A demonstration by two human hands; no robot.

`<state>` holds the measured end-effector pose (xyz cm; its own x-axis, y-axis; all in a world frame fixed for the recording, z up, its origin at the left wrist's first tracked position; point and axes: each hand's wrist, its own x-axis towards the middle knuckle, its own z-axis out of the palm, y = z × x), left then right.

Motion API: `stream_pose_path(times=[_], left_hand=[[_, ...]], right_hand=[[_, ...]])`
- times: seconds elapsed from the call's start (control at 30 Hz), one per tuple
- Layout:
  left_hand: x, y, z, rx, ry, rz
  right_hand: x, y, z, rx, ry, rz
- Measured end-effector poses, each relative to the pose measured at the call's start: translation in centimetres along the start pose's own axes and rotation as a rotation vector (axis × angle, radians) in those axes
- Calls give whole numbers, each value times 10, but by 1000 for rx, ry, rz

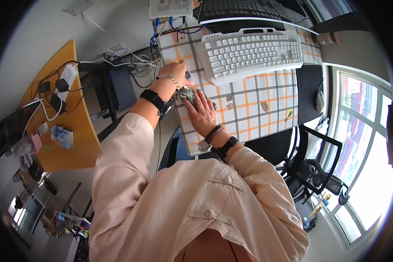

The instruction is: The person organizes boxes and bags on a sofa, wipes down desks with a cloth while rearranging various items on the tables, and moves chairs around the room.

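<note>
On the checked tablecloth (244,115), near its left edge, lies a crumpled grey-green item (187,95). My right hand (201,112) rests on it, palm down with the fingers stretched forward. Just beyond it is my left hand (175,72), bent over a small dark object (187,75) by the thumb and fingers. Whether that hand grips the object cannot be made out. Both wrists wear black bands and bracelets.
A white keyboard (255,54) lies beyond my hands, with a white router (170,9) and cables at the back left. A mouse (320,101) rests on a black pad (309,91) at right. An office chair (318,161) stands near the window.
</note>
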<state>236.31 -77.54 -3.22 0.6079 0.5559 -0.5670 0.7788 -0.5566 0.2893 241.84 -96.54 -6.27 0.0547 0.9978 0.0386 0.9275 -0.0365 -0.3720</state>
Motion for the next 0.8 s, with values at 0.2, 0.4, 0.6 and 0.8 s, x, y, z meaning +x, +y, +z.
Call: stream_pose_path(times=[0.2, 0.4, 0.6, 0.8], left_hand=[[-16, -47, -16, -264, 255, -32], [-76, -66, -16, -743, 499, 9], [-74, -69, 15, -946, 413, -68], [-55, 1, 18, -675, 84, 137]], right_hand=[[50, -1, 2, 10, 55, -1], [170, 2, 19, -21, 282, 163], [99, -6, 24, 45, 207, 56], [-80, 65, -39, 0, 45, 136]])
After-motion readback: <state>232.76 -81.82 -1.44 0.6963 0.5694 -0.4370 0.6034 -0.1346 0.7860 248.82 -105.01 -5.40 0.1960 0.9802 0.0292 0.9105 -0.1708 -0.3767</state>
